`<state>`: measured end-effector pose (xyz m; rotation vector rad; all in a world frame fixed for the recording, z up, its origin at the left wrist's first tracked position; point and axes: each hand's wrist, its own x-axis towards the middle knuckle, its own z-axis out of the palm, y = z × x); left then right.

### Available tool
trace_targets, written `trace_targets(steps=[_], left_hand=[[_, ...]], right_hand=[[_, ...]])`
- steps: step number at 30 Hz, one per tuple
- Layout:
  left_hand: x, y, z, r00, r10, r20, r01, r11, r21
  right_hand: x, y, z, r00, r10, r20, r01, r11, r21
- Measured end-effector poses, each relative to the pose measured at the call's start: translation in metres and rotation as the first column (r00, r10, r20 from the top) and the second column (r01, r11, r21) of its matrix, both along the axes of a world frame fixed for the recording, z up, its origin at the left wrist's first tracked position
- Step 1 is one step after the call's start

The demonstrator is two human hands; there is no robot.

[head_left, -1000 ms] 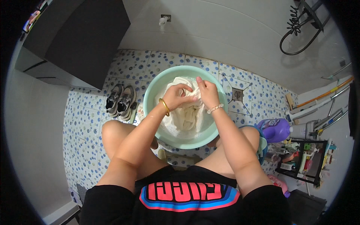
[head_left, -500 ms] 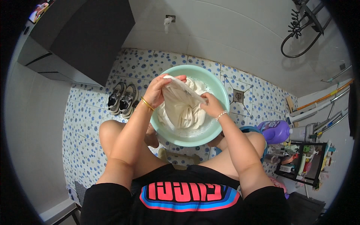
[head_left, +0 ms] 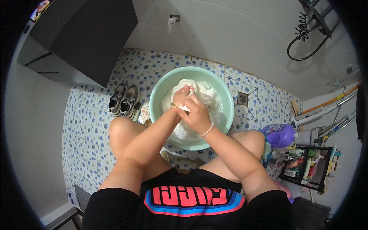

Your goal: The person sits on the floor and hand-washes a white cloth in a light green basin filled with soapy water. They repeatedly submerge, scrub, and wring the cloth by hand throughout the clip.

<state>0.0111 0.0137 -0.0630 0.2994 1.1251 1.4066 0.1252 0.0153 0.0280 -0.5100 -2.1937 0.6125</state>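
A pale green basin point(head_left: 230, 111) stands on the floor in front of me, holding sudsy water and a wet, bunched white cloth garment point(head_left: 208, 94). Inside the basin, my left hand point(head_left: 181, 96) is closed on part of the garment, its fingertips curled up at the far side. Right beside it, my right hand point(head_left: 197, 114) grips another fold of the same fabric, close against the left wrist. The hands press together with cloth between them. The garment's exact kind cannot be made out, and some of it lies under my hands.
Sneakers point(head_left: 124, 100) sit left of the basin, beneath a dark cabinet point(head_left: 94, 38). On the right are a floor drain point(head_left: 242, 98), a purple detergent jug point(head_left: 280, 135), a black rack point(head_left: 306, 166) of bottles and several long-handled poles point(head_left: 329, 100). A tap point(head_left: 171, 22) juts from the wall.
The garment was held up and spread between both hands; now it is lowered and bunched in the basin. My hands have come together, the right one moving left to meet the left wrist.
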Motion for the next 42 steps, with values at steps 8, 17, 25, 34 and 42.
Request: trace_targets(steps=[8, 17, 25, 34, 42], left_hand=[[0.032, 0.003, 0.039, 0.908, 0.267, 0.322, -0.247, 0.964, -0.102], [0.024, 0.010, 0.019, 0.903, 0.372, 0.215, -0.321, 0.917, -0.236], [0.018, 0.012, 0.002, 0.920, 0.260, 0.293, -0.221, 0.962, -0.159], [0.022, 0.005, 0.041, 0.983, -0.027, 0.183, 0.050, 0.991, -0.122], [-0.009, -0.004, 0.059, 0.015, 0.050, -0.999, 0.533, 0.845, 0.050]], right_hand=[[-0.006, 0.015, -0.008, 0.943, -0.270, 0.193, 0.287, 0.956, -0.064], [-0.001, 0.007, -0.011, 0.972, -0.208, 0.105, 0.213, 0.976, -0.041], [0.007, 0.019, -0.003, 0.965, -0.206, 0.163, 0.236, 0.953, -0.190], [0.020, 0.057, -0.028, 0.914, -0.302, 0.271, 0.392, 0.830, -0.397], [0.046, 0.064, -0.021, 0.997, -0.009, 0.082, 0.070, 0.620, -0.782]])
